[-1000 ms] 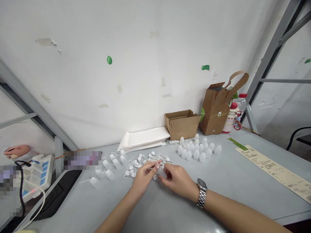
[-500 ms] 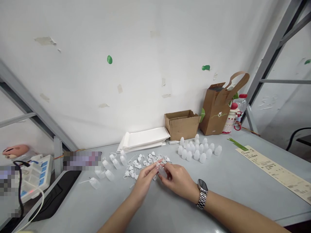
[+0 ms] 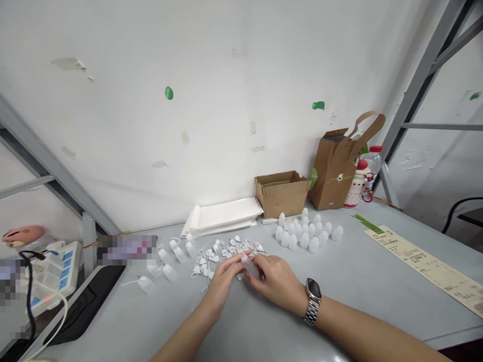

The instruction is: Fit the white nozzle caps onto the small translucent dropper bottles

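Observation:
A small translucent plastic bottle [image 3: 250,267] is tilted between my hands, its top end up and to the left. My right hand [image 3: 277,279], with a watch on the wrist, is closed around the bottle's body. My left hand [image 3: 225,275] is closed with its fingertips at the bottle's top end; whether a cap is on it is too small to tell. Just behind my fingers lies a pile of white caps with loops [image 3: 211,257]. Several similar bottles without caps [image 3: 304,240] stand upright to the right. Capped bottles with loops [image 3: 169,272] lie or lean to the left.
White envelopes [image 3: 226,213], a cardboard box [image 3: 283,198] and a brown paper bag [image 3: 332,176] line the wall. A printed label strip [image 3: 418,261] lies on the right of the grey table [image 3: 264,337]. A power strip [image 3: 68,271] and black mat [image 3: 85,306] are at left.
My hands stay on the same bottle, with only a slight shift of the left fingers at its top. The whole view has moved a little.

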{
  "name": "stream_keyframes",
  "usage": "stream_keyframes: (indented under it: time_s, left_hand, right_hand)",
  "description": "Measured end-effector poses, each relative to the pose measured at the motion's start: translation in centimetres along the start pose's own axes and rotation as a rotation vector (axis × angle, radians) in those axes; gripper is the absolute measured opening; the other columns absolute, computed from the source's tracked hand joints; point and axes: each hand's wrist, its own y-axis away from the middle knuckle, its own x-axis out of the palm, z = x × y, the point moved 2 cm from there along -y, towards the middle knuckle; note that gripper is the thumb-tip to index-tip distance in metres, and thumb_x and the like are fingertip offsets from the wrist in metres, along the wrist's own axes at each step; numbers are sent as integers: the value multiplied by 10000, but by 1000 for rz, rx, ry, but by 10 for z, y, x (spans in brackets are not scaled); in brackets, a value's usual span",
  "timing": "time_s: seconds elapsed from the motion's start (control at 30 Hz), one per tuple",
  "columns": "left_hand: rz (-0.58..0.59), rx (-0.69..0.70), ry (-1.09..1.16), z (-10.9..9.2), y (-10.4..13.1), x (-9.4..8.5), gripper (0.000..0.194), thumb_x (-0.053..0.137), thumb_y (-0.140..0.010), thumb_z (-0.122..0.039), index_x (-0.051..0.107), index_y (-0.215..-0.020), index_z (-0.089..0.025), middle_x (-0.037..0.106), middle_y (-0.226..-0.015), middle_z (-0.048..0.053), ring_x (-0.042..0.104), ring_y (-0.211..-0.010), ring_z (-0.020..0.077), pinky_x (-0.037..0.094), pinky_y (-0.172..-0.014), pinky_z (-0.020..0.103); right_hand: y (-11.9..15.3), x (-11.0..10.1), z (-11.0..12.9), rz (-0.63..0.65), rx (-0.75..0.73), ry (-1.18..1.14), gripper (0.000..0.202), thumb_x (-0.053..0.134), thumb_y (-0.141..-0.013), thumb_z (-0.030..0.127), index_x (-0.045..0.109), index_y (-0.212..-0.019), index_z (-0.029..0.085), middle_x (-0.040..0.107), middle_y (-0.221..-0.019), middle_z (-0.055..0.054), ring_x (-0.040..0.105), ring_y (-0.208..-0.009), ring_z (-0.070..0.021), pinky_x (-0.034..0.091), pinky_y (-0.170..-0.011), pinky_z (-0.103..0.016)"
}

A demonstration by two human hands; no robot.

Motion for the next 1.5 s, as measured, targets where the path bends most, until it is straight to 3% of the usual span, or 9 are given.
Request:
stream_keyframes:
  time_s: [0.5,1.13,1.5]
  left_hand:
    - [11,23,-132,-10,1,4,314,593,-763,-377,696,-1003,-202,676,-1120,58,545,-1124,265,385,-987,382]
    - [-18,50,-93,-10,3,2,212,588,-736,-280,733,-873,-207,672,-1110,58,524,-1115,268,388,-943,349]
    - [-22,28,-51,-10,4,3,224,574,-728,-269,724,-882,-202,669,-1119,57,519,-1125,265,388,-948,347]
  right_hand:
    - [0,1,0,22,10,-11,95,564,-785,244,504,-735,191,583,-593,13,520,-515,-131,307,-501,-226]
    - [2,0,2,15,41,-145,73,527,-821,258,521,-848,191,612,-680,1,546,-558,-140,356,-530,-227]
    - [1,1,1,11,84,-183,102,537,-809,281,500,-761,199,595,-624,12,540,-536,-140,352,-508,-227]
